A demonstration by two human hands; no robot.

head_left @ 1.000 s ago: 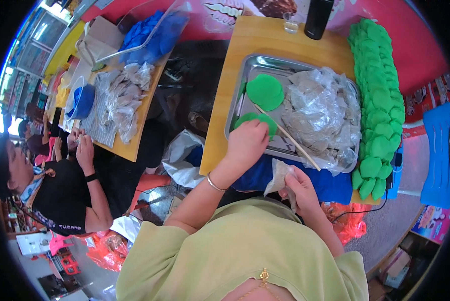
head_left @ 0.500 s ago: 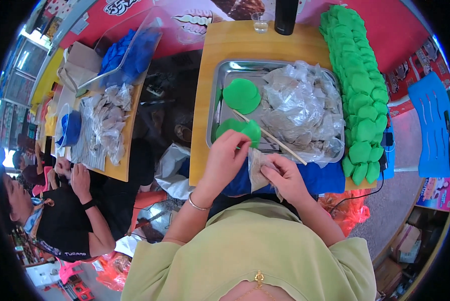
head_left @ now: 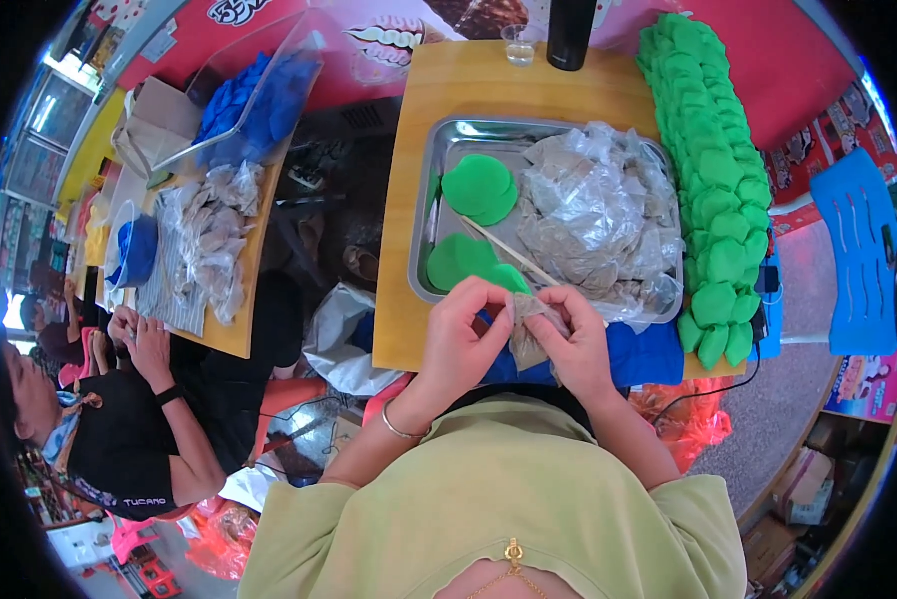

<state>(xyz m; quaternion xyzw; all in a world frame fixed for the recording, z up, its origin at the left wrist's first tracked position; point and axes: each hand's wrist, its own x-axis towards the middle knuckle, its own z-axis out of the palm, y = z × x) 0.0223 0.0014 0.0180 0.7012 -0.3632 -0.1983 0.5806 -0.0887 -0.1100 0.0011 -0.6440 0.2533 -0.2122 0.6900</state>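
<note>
Between my hands, just off the tray's near edge, is a small clear plastic bag [head_left: 525,346] with greyish-brown contents. My left hand [head_left: 465,331] pinches thumb and forefinger at its upper left. My right hand [head_left: 580,349] grips its right side, thumb in front. A green petal-shaped piece [head_left: 509,279] shows just beyond the left fingertips; whether they touch it I cannot tell. The metal tray [head_left: 429,200] holds a round stack of green pieces [head_left: 479,188], a looser green stack [head_left: 456,261], a wooden stick [head_left: 508,248] and a heap of similar bags [head_left: 596,205].
Rows of green petals [head_left: 713,180] line the table's right edge. A black bottle [head_left: 571,35] and clear cup [head_left: 519,47] stand at the back. At left, a co-worker [head_left: 119,429] sits by another table with bags [head_left: 209,230] and a tub of blue pieces [head_left: 254,105].
My left hand has come from the green pieces in the tray toward me and right, onto the bag. The right hand has lifted slightly, bringing the bag nearer the left.
</note>
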